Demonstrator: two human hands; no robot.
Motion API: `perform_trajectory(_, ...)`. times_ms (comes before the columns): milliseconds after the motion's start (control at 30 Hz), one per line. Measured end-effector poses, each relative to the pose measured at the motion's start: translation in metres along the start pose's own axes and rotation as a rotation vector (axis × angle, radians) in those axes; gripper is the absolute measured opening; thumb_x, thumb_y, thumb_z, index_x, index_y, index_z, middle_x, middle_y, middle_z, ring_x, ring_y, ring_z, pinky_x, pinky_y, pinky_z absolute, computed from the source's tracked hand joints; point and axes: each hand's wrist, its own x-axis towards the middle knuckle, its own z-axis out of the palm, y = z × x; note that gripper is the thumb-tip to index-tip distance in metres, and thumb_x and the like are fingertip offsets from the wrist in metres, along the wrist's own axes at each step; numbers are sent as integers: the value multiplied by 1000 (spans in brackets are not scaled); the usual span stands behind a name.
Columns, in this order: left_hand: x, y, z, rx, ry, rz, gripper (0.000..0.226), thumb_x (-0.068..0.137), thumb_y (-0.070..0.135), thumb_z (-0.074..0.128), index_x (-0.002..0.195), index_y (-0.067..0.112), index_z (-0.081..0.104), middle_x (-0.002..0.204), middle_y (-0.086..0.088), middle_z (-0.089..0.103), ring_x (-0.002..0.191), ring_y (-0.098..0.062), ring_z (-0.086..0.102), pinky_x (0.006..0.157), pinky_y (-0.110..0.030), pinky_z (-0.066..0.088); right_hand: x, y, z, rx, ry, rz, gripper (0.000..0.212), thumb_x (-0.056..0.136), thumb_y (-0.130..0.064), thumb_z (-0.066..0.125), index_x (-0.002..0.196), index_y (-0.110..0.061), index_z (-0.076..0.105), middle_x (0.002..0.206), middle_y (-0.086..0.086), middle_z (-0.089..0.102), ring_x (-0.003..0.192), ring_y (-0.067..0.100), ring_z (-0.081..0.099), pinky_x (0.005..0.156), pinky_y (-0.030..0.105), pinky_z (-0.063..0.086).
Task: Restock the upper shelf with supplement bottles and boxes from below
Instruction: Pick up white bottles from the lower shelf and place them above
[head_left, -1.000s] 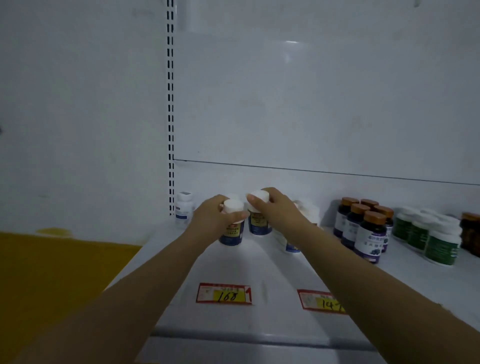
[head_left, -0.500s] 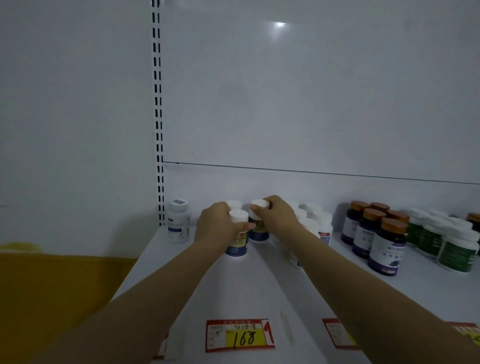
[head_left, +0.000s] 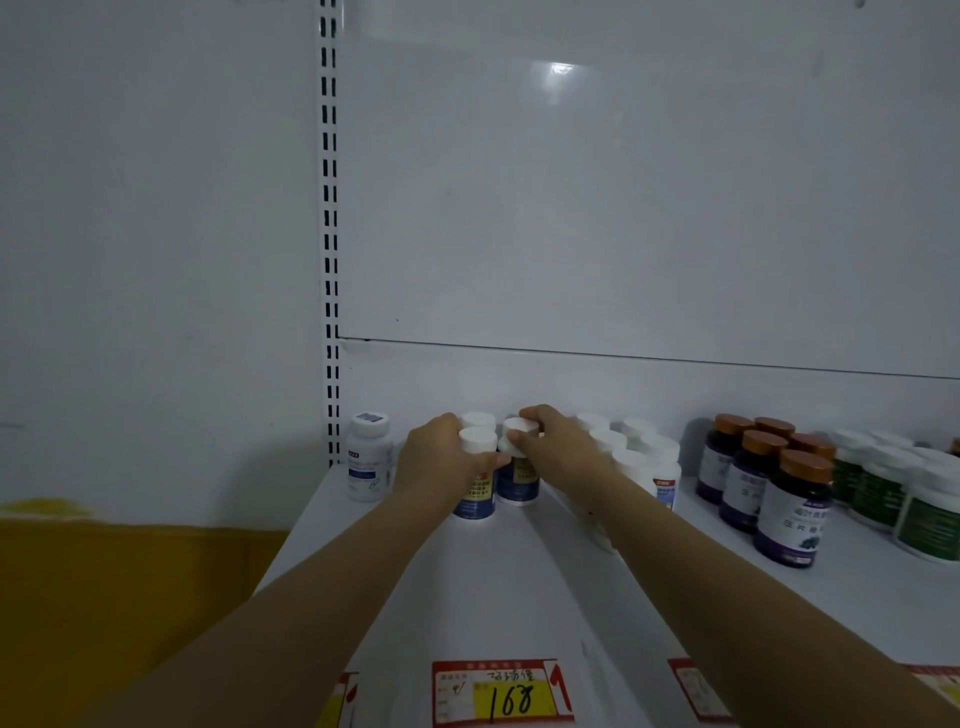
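White caps, blue labels: two bottles stand side by side at the shelf (head_left: 493, 587)'s 12 o'clock, probably being squared up with the row behind. The left hand (head_left: 441, 460) has its grip curled round the near bottle (head_left: 475, 488). The right hand (head_left: 558, 441) has its grip pinching the far bottle (head_left: 519, 475) by the cap. Both arms reach straight out.

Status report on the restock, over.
Left hand grips front blue-label bottle, standing on shelf. Right hand grips neighbouring bottle by its cap. White-capped cluster crowds the right.

red-and-yellow price tag (head_left: 503, 693) on shelf edge — handwritten "168", bottle labels unreadable
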Motion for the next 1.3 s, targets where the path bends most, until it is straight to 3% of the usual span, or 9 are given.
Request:
perform_trajectory(133, 0, -1, -1, -3, -48, 11, 53, 73, 39, 76, 110, 6, 57, 106, -8, 64, 88, -18, 55, 70, -25, 38, 4, 3, -1, -2, 1, -9, 42, 95, -25, 50, 136, -16, 45, 134, 9, 54, 120, 24, 52, 93, 29, 41)
perform_trajectory(267, -3, -1, -2, 105, -125, 8, 53, 73, 30, 78, 114, 8, 54, 111, -8, 63, 102, -24, 59, 72, -23, 38, 7, 5, -1, 14, 36, -2, 42, 96, -23, 50, 137, -14, 44, 135, 11, 53, 121, 25, 51, 94, 29, 41)
perform_trajectory(600, -1, -2, 0, 99, -132, 27, 49, 75, 26, 76, 115, 9, 55, 114, -8, 64, 85, -14, 48, 73, -22, 37, 12, 5, 3, -12, 11, -39, 41, 97, -22, 49, 137, -14, 44, 133, 9, 54, 119, 24, 52, 89, 26, 39)
perform_trajectory(867, -11, 1, -4, 198, -182, 13, 50, 78, 22, 73, 119, 4, 50, 119, -11, 61, 110, -25, 58, 75, -23, 37, 3, -2, 0, -150, -6, -2, 53, 94, -22, 51, 143, -11, 32, 139, 14, 48, 125, 29, 48, 98, 35, 41)
perform_trajectory(933, -14, 0, -7, 295, -231, 17, 45, 80, 26, 71, 116, 3, 54, 116, -11, 62, 108, -25, 60, 74, -24, 39, -5, -7, -4, -279, -13, 30, 45, 95, -18, 48, 136, -5, 36, 134, 15, 50, 116, 29, 51, 91, 35, 43)
perform_trajectory(1000, -17, -3, -9, 402, -273, 26, 39, 83, 29, 66, 112, 5, 56, 112, -10, 64, 103, -25, 62, 74, -26, 41, -16, -13, -8, -408, -26, 58, 35, 95, -15, 48, 126, -1, 46, 123, 15, 56, 95, 24, 52, 78, 31, 42)
perform_trajectory(1100, -26, -7, -12, 538, -300, 58, 27, 86, 24, 58, 108, 8, 57, 109, -10, 65, 99, -26, 62, 75, -29, 42, -44, -23, -12, -529, -106, 68, 32, 97, -14, 43, 123, 0, 54, 97, 11, 58, 81, 19, 49, 69, 25, 40)
perform_trajectory(1167, -33, -5, -14, 584, -310, 95, 25, 86, 25, 56, 106, 10, 58, 109, -9, 64, 99, -26, 61, 76, -29, 41, -61, -24, -13, -619, -173, 0, 33, 97, -18, 45, 125, -5, 57, 107, 11, 61, 91, 22, 58, 77, 25, 45)
perform_trajectory(1300, -52, 4, -22, 613, -296, 139, 32, 86, 32, 58, 111, 11, 59, 109, -10, 63, 100, -26, 60, 77, -30, 43, -94, -23, -24, -722, -232, -77, 39, 94, -23, 53, 129, -7, 55, 127, 12, 58, 115, 25, 56, 97, 30, 44)
